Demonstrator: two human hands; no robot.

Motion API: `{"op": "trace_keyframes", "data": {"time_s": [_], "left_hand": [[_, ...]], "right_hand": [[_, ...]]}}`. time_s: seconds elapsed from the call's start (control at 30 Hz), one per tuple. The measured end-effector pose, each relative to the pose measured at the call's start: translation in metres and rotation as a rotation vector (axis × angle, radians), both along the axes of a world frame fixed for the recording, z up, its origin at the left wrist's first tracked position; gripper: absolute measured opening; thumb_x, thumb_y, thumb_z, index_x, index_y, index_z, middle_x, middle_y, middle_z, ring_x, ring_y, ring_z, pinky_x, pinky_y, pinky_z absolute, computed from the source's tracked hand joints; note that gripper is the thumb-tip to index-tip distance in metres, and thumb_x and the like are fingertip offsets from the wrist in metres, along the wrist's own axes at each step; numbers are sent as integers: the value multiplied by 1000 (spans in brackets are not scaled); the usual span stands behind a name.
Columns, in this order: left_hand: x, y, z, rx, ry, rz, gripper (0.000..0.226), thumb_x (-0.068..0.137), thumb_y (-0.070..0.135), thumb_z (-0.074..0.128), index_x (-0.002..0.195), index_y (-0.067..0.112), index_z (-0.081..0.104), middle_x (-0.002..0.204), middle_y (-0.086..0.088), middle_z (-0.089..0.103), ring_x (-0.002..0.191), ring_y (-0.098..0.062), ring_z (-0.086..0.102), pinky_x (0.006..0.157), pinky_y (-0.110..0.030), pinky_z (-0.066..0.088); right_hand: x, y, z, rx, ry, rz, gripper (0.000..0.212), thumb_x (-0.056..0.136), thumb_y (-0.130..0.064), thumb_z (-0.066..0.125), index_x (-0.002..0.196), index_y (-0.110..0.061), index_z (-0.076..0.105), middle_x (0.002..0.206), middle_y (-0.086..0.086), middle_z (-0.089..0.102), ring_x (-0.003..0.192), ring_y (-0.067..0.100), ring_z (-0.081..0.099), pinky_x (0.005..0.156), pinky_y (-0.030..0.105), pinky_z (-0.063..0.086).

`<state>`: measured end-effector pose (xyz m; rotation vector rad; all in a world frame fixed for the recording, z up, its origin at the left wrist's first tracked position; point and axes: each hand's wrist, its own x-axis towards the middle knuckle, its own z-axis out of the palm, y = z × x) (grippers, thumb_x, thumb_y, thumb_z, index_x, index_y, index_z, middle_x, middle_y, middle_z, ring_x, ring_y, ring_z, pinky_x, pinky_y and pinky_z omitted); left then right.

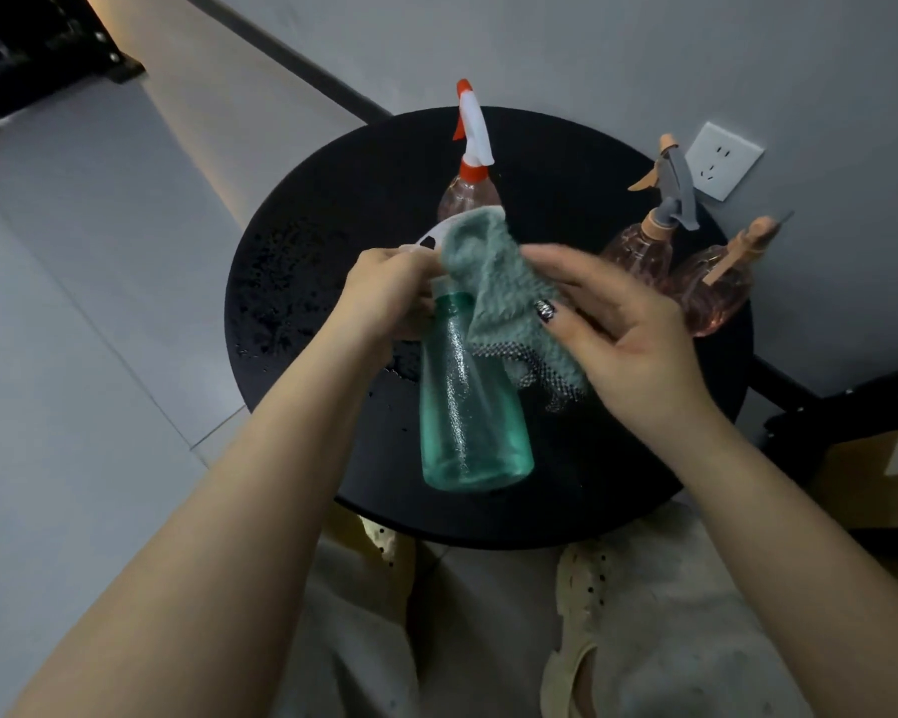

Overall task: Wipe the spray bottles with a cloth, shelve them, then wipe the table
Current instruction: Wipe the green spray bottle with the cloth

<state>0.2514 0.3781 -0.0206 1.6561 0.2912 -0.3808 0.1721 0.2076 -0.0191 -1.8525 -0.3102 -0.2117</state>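
- My left hand (384,292) grips the neck of the teal spray bottle (470,406), fingers curled tight around it just under the white trigger head (426,241); the bottle hangs tilted above the counter (302,282), base toward me, not resting on anything.
- My right hand (618,323) pinches the grey-green cloth (499,282) between thumb and fingers; the cloth is draped over the bottle's shoulder and cap, with a loose corner trailing down the right side.
- The bottle wall shows beads of water along its length, so I judge the wipe is only begun; the body below the shoulder looks untouched.
- To do it well I would keep the left hold firm at the neck so the wet plastic cannot slip, wrap the cloth round the body and draw it toward the base, turning the bottle to reach the far side; then finish around the trigger.
- The loose corner should be gathered in, or it may drag through the wet patch on the counter's left part.
- Behind the hands stand three pinkish bottles: one with an orange-and-white trigger (470,147) just beyond the cloth, one with a grey trigger (649,241) and one with a tan trigger (716,287) close together at the right, near the wall socket (724,160); I would keep my elbows in so as not to knock them.
- No shelf is clearly in view from here.
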Motion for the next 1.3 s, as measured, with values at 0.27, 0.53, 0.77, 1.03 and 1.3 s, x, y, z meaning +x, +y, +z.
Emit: {"op": "trace_keyframes", "data": {"time_s": [0.27,0.53,0.77,1.03,1.3], "left_hand": [[11,-18,-10,-5,43,-122,26,89,30,63,85,5,65,73,-8,61,58,-18,58,51,-21,46],[18,-15,-11,-34,85,-111,24,88,26,63,79,5,67,56,-2,65,48,-13,54,48,-19,41],[20,-14,-12,-25,79,-147,25,90,29,60,90,6,69,80,-7,75,67,-16,68,59,-24,53],[19,-27,-17,-58,114,-151,23,88,29,63,84,7,66,72,-6,65,60,-18,60,57,-22,48],[26,-21,-22,-87,157,-161,26,85,34,63,80,9,67,74,-5,60,65,-20,56,65,-28,46]], "right_hand": [[3,-5,-28,-392,-91,135,36,93,-14,55,129,-15,55,136,-8,47,135,9,38,112,20,27],[-15,1,-44,-692,-386,313,24,92,-7,54,111,-7,68,123,5,63,129,27,45,108,39,37],[-24,2,-48,-828,-473,447,23,92,-10,55,110,-11,69,125,2,63,130,26,45,110,41,34],[-5,-8,-45,-485,-48,100,39,95,-18,44,134,-20,50,144,-12,38,141,12,27,115,21,23],[-14,-5,-47,-462,-83,126,39,96,-20,45,134,-17,50,148,-8,36,143,24,23,114,38,30]]}}
